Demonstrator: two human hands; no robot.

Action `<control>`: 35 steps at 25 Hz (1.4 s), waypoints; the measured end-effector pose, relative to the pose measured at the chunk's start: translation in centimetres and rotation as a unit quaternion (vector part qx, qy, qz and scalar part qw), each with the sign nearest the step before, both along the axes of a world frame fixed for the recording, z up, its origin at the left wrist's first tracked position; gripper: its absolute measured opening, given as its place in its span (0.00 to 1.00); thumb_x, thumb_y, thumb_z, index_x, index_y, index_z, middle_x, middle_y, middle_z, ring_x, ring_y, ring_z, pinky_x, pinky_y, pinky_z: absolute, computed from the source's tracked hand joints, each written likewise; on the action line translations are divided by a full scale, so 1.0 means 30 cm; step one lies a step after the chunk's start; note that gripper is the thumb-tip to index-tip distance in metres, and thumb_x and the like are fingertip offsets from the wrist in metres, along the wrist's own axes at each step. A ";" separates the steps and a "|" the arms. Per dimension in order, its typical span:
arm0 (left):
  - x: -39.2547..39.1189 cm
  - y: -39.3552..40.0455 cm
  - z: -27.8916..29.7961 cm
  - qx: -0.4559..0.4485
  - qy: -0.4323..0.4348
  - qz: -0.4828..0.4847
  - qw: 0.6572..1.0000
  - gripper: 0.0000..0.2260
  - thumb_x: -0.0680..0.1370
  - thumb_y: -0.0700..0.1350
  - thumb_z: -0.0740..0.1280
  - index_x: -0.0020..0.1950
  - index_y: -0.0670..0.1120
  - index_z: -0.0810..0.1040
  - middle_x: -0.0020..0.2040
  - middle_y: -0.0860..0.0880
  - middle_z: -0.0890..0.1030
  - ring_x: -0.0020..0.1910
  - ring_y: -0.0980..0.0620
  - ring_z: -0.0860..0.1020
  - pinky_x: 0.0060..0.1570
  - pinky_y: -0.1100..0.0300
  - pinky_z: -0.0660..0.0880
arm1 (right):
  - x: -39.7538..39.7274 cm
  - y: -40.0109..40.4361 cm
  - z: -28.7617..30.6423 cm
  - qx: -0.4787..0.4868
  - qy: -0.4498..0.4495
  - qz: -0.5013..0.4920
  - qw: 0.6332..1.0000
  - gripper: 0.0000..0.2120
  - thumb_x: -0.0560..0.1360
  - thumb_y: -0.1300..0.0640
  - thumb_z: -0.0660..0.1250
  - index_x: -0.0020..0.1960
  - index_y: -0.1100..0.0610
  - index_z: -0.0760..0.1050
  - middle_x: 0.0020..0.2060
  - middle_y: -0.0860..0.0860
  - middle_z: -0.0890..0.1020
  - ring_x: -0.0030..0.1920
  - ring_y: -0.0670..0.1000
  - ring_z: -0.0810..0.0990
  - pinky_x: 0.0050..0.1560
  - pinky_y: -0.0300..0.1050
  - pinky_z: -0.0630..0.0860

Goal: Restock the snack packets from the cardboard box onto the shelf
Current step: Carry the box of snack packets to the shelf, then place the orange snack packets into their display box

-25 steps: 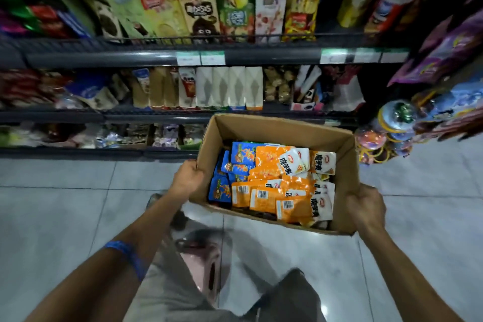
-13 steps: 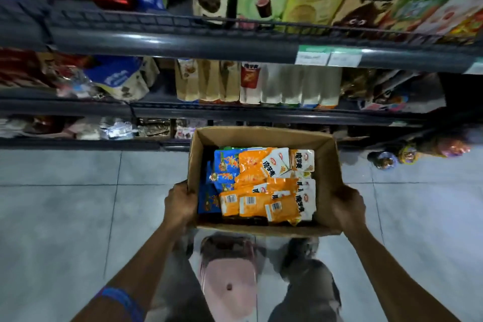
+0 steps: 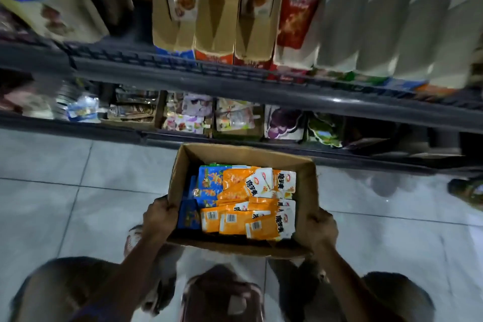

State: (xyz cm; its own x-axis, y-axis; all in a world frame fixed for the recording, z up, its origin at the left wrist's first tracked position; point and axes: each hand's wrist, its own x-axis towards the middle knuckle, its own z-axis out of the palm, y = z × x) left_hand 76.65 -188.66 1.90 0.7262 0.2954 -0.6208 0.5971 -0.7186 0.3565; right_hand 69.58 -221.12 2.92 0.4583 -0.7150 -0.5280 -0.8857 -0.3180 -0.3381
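An open cardboard box (image 3: 307, 191) is held low over the tiled floor, in front of the bottom shelf (image 3: 287, 150). It is filled with several orange snack packets (image 3: 235, 222) and, on its left side, blue packets (image 3: 209, 183). My left hand (image 3: 159, 217) grips the box's left wall near the front corner. My right hand (image 3: 320, 230) grips the right wall. The bottom shelf holds trays of small packets (image 3: 193, 115).
A dark shelf rail (image 3: 235, 86) runs across above the bottom shelf, with tall snack boxes (image 3: 295, 15) standing on it. Grey floor tiles (image 3: 65, 204) spread to the left and right. My knees and a pink stool (image 3: 222, 295) are below the box.
The view has dropped lower and closer to the shelves, and the box has come down toward the floor in front of the bottom shelf. Both hands keep their grip on the box.
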 end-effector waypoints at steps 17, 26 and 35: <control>0.091 -0.043 -0.681 -0.027 -0.027 0.057 0.998 0.13 0.79 0.40 0.63 0.61 0.38 0.79 0.57 0.35 0.81 0.56 0.33 0.78 0.54 0.48 0.74 | 0.114 0.048 -0.686 -0.038 -0.045 -0.039 0.998 0.18 0.81 0.51 0.58 0.57 0.65 0.75 0.55 0.63 0.80 0.56 0.64 0.78 0.55 0.52 0.72; 0.008 -0.084 -0.535 -0.103 -0.028 0.096 0.990 0.19 0.75 0.44 0.68 0.65 0.40 0.73 0.62 0.38 0.78 0.60 0.37 0.76 0.55 0.51 0.74 | 0.065 0.074 -0.576 0.045 -0.128 -0.009 0.991 0.19 0.76 0.58 0.66 0.64 0.64 0.69 0.54 0.58 0.78 0.55 0.58 0.78 0.48 0.37 0.74; -0.203 -0.190 -0.345 -0.101 -0.085 -0.130 0.983 0.30 0.71 0.50 0.66 0.74 0.52 0.69 0.68 0.46 0.77 0.64 0.42 0.76 0.63 0.51 0.73 | -0.097 0.189 -0.442 0.053 -0.113 0.196 0.973 0.21 0.73 0.58 0.65 0.66 0.51 0.72 0.58 0.54 0.81 0.57 0.60 0.79 0.60 0.52 0.75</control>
